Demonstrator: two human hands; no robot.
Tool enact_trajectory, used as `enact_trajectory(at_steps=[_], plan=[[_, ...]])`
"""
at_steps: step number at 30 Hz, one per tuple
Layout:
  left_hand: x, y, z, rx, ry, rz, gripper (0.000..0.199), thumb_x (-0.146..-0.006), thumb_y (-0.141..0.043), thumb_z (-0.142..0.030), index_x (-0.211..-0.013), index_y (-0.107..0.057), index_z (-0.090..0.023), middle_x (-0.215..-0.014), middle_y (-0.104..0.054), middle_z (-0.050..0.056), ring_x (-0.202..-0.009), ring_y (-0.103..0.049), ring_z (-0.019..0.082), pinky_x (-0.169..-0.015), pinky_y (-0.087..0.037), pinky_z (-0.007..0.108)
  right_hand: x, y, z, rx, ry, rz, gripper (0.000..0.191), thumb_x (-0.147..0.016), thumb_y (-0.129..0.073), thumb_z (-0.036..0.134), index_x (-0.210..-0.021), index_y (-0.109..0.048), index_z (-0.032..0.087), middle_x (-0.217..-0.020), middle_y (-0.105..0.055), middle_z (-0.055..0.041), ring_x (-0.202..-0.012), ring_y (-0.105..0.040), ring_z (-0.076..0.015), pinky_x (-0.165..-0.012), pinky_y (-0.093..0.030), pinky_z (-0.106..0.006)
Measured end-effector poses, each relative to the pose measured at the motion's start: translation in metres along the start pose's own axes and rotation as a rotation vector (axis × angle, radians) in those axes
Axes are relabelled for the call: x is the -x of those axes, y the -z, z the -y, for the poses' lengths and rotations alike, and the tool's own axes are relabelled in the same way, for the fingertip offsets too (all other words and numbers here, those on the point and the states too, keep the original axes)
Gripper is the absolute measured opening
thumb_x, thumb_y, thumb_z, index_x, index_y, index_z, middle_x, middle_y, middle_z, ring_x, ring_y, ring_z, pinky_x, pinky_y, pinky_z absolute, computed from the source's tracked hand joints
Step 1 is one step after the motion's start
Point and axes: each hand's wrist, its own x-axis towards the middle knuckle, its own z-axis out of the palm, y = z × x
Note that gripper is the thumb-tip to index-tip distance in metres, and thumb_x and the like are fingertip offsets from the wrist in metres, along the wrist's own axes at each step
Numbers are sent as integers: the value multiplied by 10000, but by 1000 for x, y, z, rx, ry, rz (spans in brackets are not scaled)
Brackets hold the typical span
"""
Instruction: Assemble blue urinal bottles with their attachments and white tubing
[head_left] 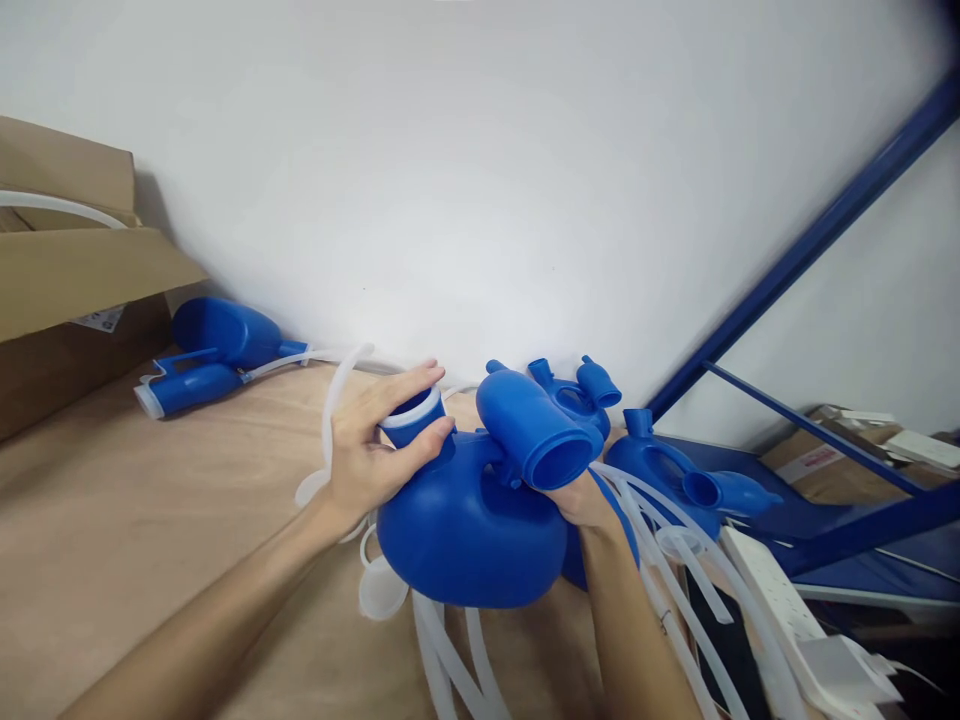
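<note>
A blue plastic bottle [472,540] with a looped handle is held up in the middle of the view. My left hand [379,445] wraps round its neck, where a white ring [412,408] sits at the rim. A blue cup-like funnel [536,430] is attached over the handle, its open end facing me. Behind that funnel, my right hand [581,500] supports the bottle from the right; most of its fingers are hidden. Below my left hand, a translucent round cap [382,588] lies near the bottle.
More blue bottles [660,470] stand at the right, beside translucent tubes [675,580] and a white power strip [780,600]. Another blue bottle [232,330] lies at the left by an open cardboard box [75,350]. A blue metal rack [810,240] rises at right.
</note>
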Motion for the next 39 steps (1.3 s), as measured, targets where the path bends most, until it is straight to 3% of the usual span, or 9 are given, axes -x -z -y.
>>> enact_trajectory(at_steps=[4,7,10,15,24,30,34,37,39], plan=[[-14,18,1,-130,-219,187,392,-848,-828,-303,-1227,-744,-246,-1139,-796,84,-1099,-746,290,-934,-622,420,2,7,15,-6,6,53,1010,-779,-710,793,-1608,-412,299,-1439,-651,-135,-1378,-584,-387,-1176,-476,-575],[-19,24,-2,-145,-250,349,284,-884,-771,-249,-1163,-748,-198,-1058,-798,92,-928,-772,232,-814,-633,339,2,8,19,9,-14,138,1040,-774,-684,823,-1630,-379,317,-1374,-697,-116,-1317,-635,-376,-1106,-551,-532],[-16,18,-4,-81,-168,375,203,-895,-699,-186,-1089,-755,-191,-1003,-805,79,-938,-773,234,-839,-636,341,1,5,12,-36,-16,146,1019,-796,-705,781,-1641,-353,333,-1395,-690,-102,-1270,-670,-365,-1060,-579,-513],[-7,6,-3,-112,-44,223,242,-896,-642,-145,-1089,-777,-201,-1068,-825,75,-983,-790,239,-883,-652,348,-1,-2,-1,-74,-68,103,1153,-816,-711,757,-1698,-130,292,-1314,-723,-121,-1271,-667,-362,-1047,-576,-510],[0,-3,10,-295,122,104,305,-957,-550,-201,-1162,-770,-155,-1118,-816,98,-1017,-779,246,-933,-633,382,2,-18,18,-69,-47,20,1214,-884,-784,534,-1681,102,301,-1138,-770,-85,-1051,-743,-308,-940,-622,-486],[0,-3,18,-198,223,246,356,-931,-604,-303,-1242,-726,-180,-1219,-773,113,-1117,-728,295,-1018,-574,467,7,-11,27,68,-20,18,1174,-898,-777,482,-1685,79,317,-1093,-761,-48,-999,-734,-278,-985,-597,-484],[-5,4,23,82,335,349,571,-958,-615,-467,-1471,-567,-222,-1450,-652,133,-1339,-611,323,-1133,-485,509,12,3,36,242,-19,-5,1119,-904,-748,508,-1694,20,317,-1082,-753,-47,-968,-722,-287,-965,-588,-480],[-11,13,39,170,570,293,562,-1021,-437,-539,-1467,-532,-210,-1399,-666,146,-1272,-650,309,-998,-576,471,10,6,37,317,-50,-63,1074,-922,-707,538,-1699,-13,277,-1017,-742,-48,-927,-710,-286,-938,-576,-471],[-13,21,52,-4,689,472,502,-1041,-338,-489,-1279,-644,-171,-1248,-721,148,-1108,-712,284,-885,-609,410,5,3,32,345,-85,-131,1044,-936,-677,554,-1701,-40,240,-922,-719,-35,-868,-698,-278,-899,-571,-459]])
